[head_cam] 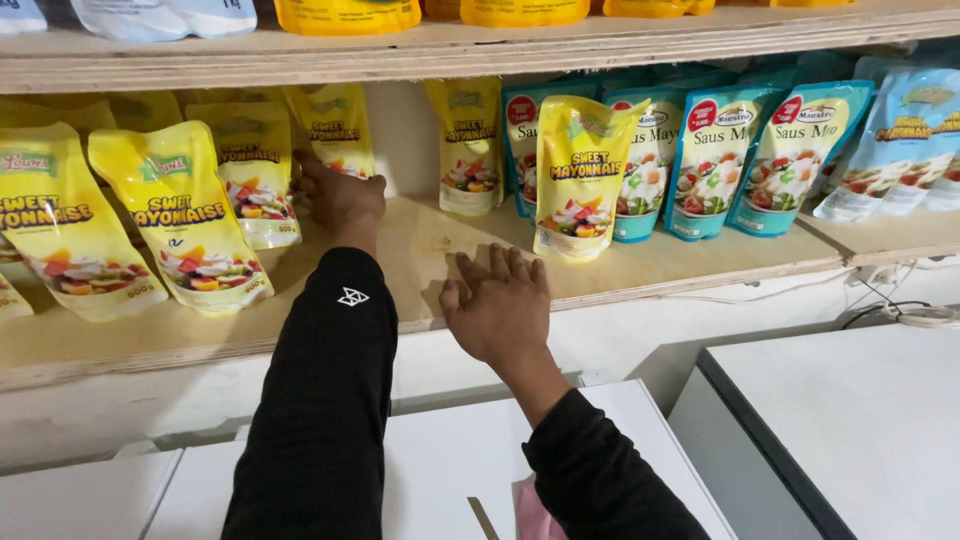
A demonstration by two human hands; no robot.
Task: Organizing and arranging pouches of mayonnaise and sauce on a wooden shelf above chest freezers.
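Pouches of yellow mayonnaise (250, 175) stood upright on a wooden shelf (420, 250), left hand (340, 200) reached among them, grip perhaps closed on one, right hand (497, 305) lay flat, open, empty, near another yellow pouch (580, 175).

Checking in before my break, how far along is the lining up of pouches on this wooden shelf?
Done: teal sauce pouches stand in a row. In hand: the left hand reaches a yellow mayonnaise pouch at the back; the right hand lies flat on the plywood shelf. Left: a bare gap mid-shelf.
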